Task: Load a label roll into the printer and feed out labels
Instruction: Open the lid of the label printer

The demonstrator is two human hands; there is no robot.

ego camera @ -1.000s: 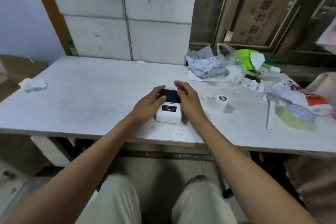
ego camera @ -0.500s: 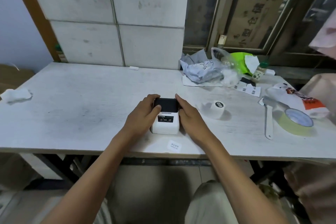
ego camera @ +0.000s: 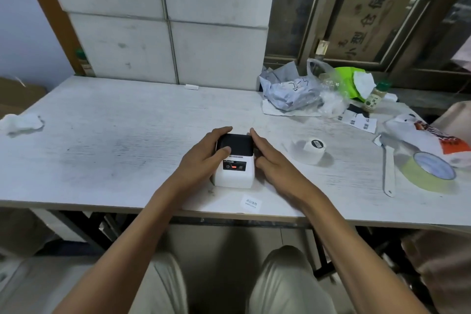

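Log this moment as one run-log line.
left hand: gripping printer | right hand: on printer | lid: closed | label roll: on table, unloaded

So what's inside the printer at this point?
Cannot tell: the printer has its dark lid down, with the left hand and right hand on its sides. A label roll lies on the table beside it.

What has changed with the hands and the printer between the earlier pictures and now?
Very little. The left hand and right hand still hold the printer from both sides; the left thumb now rests on its dark lid. The lid stays closed. The label roll still lies untouched on the table, to the right, and the loose label stays near the front edge.
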